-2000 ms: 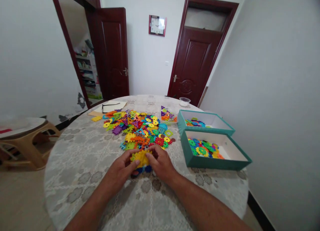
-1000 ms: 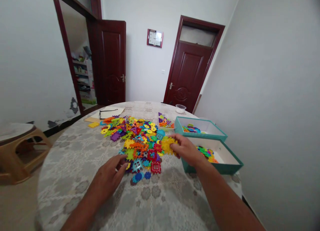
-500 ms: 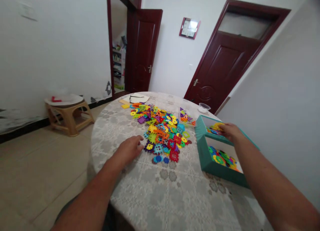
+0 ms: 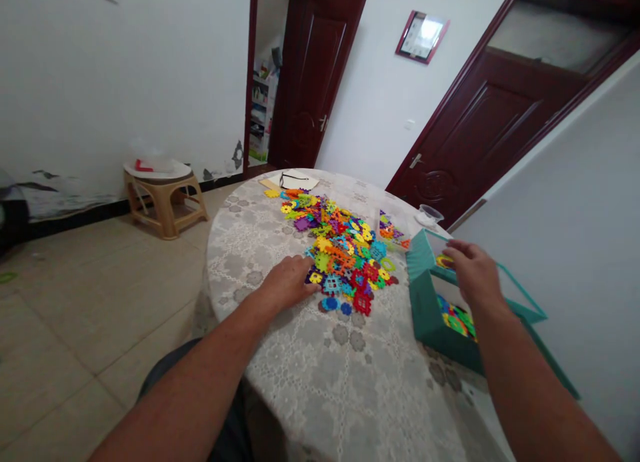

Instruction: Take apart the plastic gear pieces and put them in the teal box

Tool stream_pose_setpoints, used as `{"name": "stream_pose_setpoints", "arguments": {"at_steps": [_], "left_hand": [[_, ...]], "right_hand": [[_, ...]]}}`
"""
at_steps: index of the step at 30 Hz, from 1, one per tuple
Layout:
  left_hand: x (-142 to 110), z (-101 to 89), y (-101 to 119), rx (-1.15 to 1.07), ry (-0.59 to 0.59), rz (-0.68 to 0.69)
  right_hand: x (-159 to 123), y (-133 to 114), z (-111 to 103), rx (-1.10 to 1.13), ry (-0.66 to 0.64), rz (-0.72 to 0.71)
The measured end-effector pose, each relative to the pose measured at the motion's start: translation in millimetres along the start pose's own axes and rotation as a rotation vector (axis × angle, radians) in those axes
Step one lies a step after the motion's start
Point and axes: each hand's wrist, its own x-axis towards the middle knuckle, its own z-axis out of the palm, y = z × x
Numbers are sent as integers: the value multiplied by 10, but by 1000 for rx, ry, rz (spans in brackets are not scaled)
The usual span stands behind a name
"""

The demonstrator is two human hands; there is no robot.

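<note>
My left hand [image 4: 289, 282] reaches the near left edge of a pile of colourful plastic interlocking pieces [image 4: 345, 239]. Its thumb and fingers are apart, beside a purple square piece with a yellow centre [image 4: 315, 277]; no grip on it shows. Above the back compartment of a teal box [image 4: 443, 319] is my right hand [image 4: 473, 269], its fingers bent and apart with nothing visible in them. Yellow pieces [image 4: 445, 261] lie below its fingertips inside that compartment. The front compartment holds green, blue and yellow pieces [image 4: 456, 319], partly hidden by my right wrist.
Behind the pile, a clear tray of triangular pieces [image 4: 390, 230] and a clear plastic bowl [image 4: 430, 213] stand on the round table [image 4: 330, 375] with its patterned cloth. Eyeglasses [image 4: 293, 179] lie on paper at the far edge. A tan stool [image 4: 167, 199] stands left.
My left hand has moved to the pile's edge. The yellow pieces that were at my right fingers now lie in the back compartment, and that hand has lifted off. The camera view has shifted.
</note>
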Motion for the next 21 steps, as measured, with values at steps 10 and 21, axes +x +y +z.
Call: {"name": "stream_pose_setpoints", "arguments": {"at_steps": [10, 21], "left_hand": [[71, 119, 77, 40, -8, -14], [-11, -60, -20, -223, -96, 73]], "right_hand": [[-1438, -336, 826, -455, -722, -359], [-1488, -182, 881, -258, -655, -343]]}}
